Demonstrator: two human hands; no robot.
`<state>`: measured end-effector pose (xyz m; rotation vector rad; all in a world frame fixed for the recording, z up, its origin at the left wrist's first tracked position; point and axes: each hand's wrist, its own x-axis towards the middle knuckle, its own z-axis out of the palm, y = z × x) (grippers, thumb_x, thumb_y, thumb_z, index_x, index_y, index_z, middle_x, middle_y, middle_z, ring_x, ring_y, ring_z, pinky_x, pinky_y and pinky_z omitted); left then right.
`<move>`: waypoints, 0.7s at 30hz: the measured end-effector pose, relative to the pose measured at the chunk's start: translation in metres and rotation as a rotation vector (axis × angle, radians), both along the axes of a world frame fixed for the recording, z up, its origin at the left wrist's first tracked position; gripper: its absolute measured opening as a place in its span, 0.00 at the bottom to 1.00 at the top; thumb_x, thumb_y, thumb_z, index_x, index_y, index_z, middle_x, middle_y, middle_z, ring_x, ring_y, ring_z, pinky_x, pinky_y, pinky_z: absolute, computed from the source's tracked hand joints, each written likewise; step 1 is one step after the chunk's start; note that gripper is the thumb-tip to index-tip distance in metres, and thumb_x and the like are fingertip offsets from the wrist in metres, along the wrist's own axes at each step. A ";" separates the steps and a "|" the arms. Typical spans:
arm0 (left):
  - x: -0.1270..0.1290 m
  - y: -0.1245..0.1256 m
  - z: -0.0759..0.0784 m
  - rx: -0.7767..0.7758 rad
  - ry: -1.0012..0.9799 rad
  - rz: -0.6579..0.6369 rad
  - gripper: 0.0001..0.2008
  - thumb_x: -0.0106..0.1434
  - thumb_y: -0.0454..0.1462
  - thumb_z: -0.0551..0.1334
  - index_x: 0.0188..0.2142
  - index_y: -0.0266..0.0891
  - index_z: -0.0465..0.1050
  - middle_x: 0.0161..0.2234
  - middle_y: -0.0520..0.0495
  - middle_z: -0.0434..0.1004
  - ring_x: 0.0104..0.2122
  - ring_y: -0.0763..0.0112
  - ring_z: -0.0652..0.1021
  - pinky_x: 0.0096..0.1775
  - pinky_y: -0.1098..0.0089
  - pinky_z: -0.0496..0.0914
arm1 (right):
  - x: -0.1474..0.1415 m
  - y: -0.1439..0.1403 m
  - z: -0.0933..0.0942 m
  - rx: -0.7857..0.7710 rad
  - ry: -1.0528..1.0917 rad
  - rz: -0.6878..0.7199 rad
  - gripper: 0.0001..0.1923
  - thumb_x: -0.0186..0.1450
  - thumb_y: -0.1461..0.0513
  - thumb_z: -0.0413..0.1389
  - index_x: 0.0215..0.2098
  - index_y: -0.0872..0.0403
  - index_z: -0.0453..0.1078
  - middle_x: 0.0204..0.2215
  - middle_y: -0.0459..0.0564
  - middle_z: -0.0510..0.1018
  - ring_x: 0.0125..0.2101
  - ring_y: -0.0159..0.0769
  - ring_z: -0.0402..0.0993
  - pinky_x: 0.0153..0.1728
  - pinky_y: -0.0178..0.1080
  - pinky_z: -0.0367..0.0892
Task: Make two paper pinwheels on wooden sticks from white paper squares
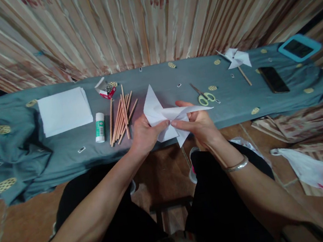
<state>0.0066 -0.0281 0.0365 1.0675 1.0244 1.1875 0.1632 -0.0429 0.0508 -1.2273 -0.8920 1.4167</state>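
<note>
Centre frame: left hand (144,133) and right hand (198,123) both pinched on folded white paper (163,116), held just above tabletop (158,79) near edge. Wooden sticks (120,116), glue stick (100,127) left of it; scissors (204,95) right.

Both bare forearms reach forward from the lap and angle inward, so the two hands meet in the middle of the view. The left hand (146,133) is curled, knuckles up, thumb tip pressing toward the centre — fingers tucked under and out of sight. The right hand (198,124) mirrors it, thumb and forefinger pinched together, the index finger stretched out flat on top. The thumb tips nearly touch. A metal bangle (236,165) sits on the right wrist.
</note>
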 end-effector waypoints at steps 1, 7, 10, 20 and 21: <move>0.000 0.001 -0.001 0.009 0.015 0.001 0.17 0.44 0.36 0.72 0.35 0.33 0.76 0.31 0.48 0.81 0.28 0.71 0.77 0.34 0.71 0.71 | 0.000 0.000 -0.001 0.001 -0.003 -0.009 0.41 0.40 0.59 0.73 0.50 0.53 0.66 0.27 0.42 0.81 0.28 0.36 0.78 0.32 0.38 0.74; 0.001 0.002 -0.007 0.068 0.075 0.005 0.19 0.45 0.36 0.71 0.37 0.32 0.75 0.34 0.46 0.80 0.31 0.70 0.77 0.37 0.69 0.71 | -0.003 0.000 -0.004 0.047 -0.057 -0.026 0.45 0.41 0.57 0.72 0.54 0.55 0.63 0.29 0.44 0.81 0.28 0.38 0.78 0.32 0.40 0.74; 0.001 0.002 -0.007 0.060 0.087 0.007 0.18 0.46 0.36 0.70 0.38 0.32 0.75 0.33 0.46 0.80 0.31 0.69 0.77 0.37 0.68 0.71 | -0.005 -0.001 -0.003 0.064 -0.111 -0.027 0.42 0.43 0.57 0.70 0.54 0.54 0.63 0.28 0.44 0.81 0.27 0.38 0.77 0.31 0.41 0.74; -0.001 0.004 -0.002 0.023 0.049 0.013 0.11 0.46 0.37 0.69 0.29 0.34 0.75 0.27 0.49 0.79 0.26 0.69 0.76 0.32 0.70 0.71 | -0.005 0.000 0.005 0.069 -0.126 0.049 0.40 0.44 0.59 0.70 0.54 0.51 0.64 0.31 0.43 0.81 0.28 0.35 0.76 0.31 0.38 0.72; -0.002 0.004 0.000 0.020 0.022 0.027 0.11 0.46 0.38 0.70 0.29 0.35 0.75 0.27 0.49 0.79 0.27 0.69 0.76 0.32 0.69 0.71 | -0.003 0.001 0.008 0.061 -0.090 0.082 0.41 0.44 0.60 0.70 0.55 0.50 0.64 0.32 0.44 0.81 0.29 0.36 0.77 0.33 0.38 0.72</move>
